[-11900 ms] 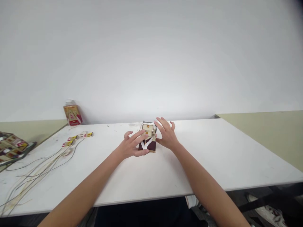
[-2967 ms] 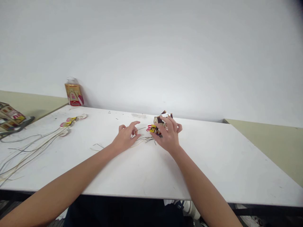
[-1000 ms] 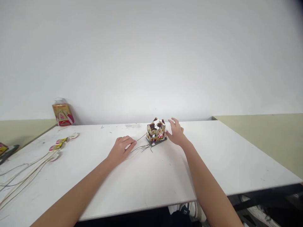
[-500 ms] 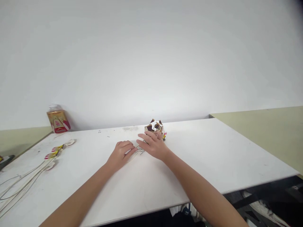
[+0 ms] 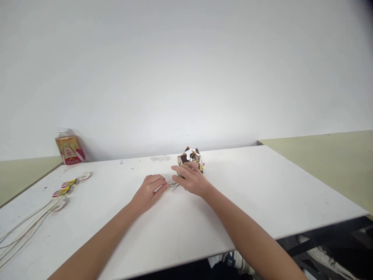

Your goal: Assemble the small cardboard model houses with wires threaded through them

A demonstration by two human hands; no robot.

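Near the middle of the table, a small brown, white and gold ornament with angular panels [image 5: 190, 155] stands behind my right hand. My right hand [image 5: 189, 178] reaches over its lower front, fingers bent, partly covering it; what its fingertips grip is hidden. Thin dark and pale cords [image 5: 175, 185] run out from under that hand toward the left. My left hand [image 5: 153, 188] is closed, thumb against fingers, pinching the ends of these cords. A small bit of yellow and red-and-white [image 5: 203, 167] shows at the ornament's right side.
A bottle with a red and gold label [image 5: 70, 147] stands at the table's back left corner. Yellow and red-striped pieces [image 5: 62, 190] with long cords [image 5: 27, 225] lie at left on the white table [image 5: 233, 202]. Green surfaces [image 5: 326, 163] flank it.
My right hand has shifted slightly right, away from my left hand, and more of the cords shows between them. The left hand stays nearly in place.
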